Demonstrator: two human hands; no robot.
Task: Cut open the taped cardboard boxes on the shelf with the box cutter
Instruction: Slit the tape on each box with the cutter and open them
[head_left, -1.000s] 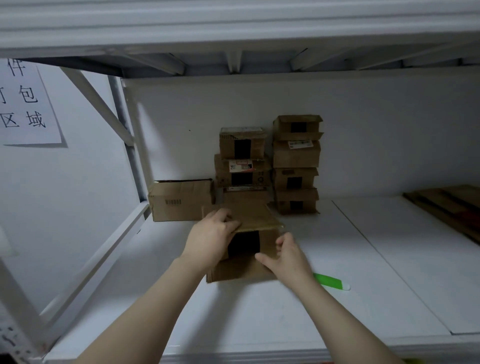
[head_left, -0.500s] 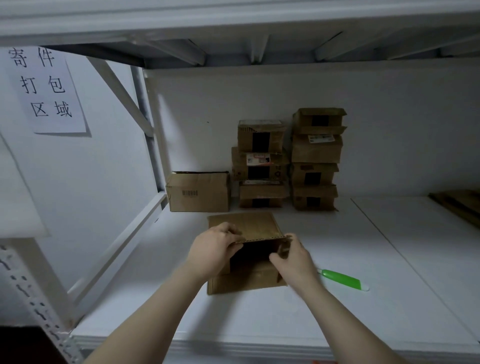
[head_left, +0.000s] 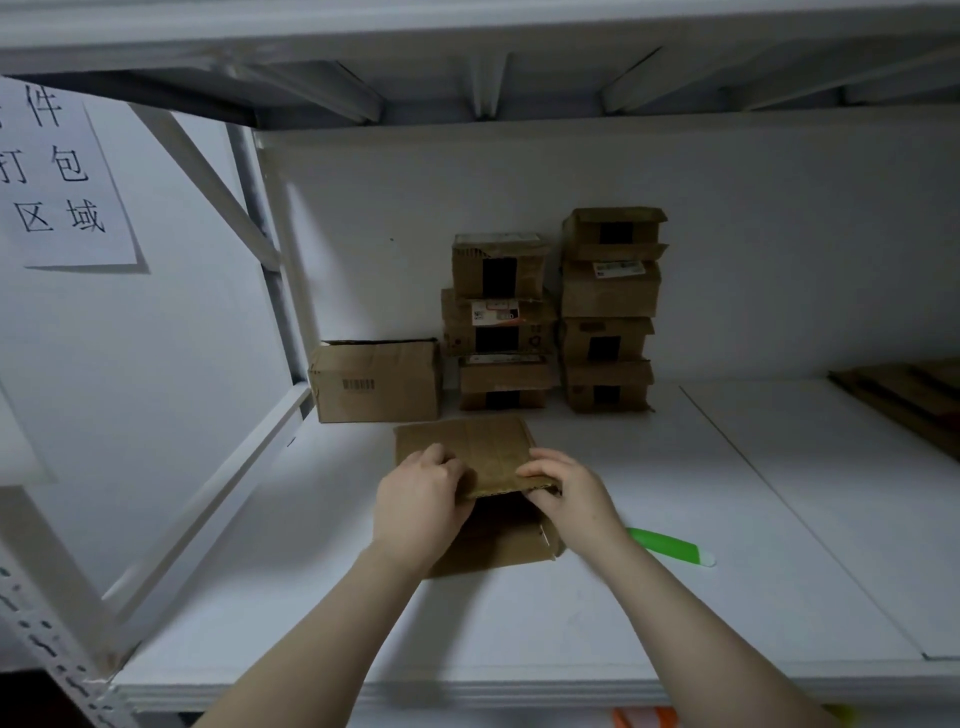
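Observation:
A small brown cardboard box (head_left: 488, 457) lies on the white shelf (head_left: 519, 623) in front of me. My left hand (head_left: 418, 506) grips its near left edge and my right hand (head_left: 566, 486) grips the near right edge, fingers over the top flap. The box's dark front opening shows between the hands. The green box cutter (head_left: 670, 545) lies flat on the shelf just right of my right wrist, held by no hand. Two stacks of taped boxes (head_left: 501, 322) (head_left: 610, 312) stand against the back wall.
A wider box with a barcode (head_left: 376, 382) sits at the back left beside the shelf upright (head_left: 270, 249). Flattened cardboard (head_left: 914, 400) lies at the far right. A paper sign (head_left: 57, 182) hangs on the left wall. The upper shelf (head_left: 467, 47) hangs low overhead.
Both hands shifted from the box's front face up onto its top flap edge, pressing it down. The view has swung slightly.

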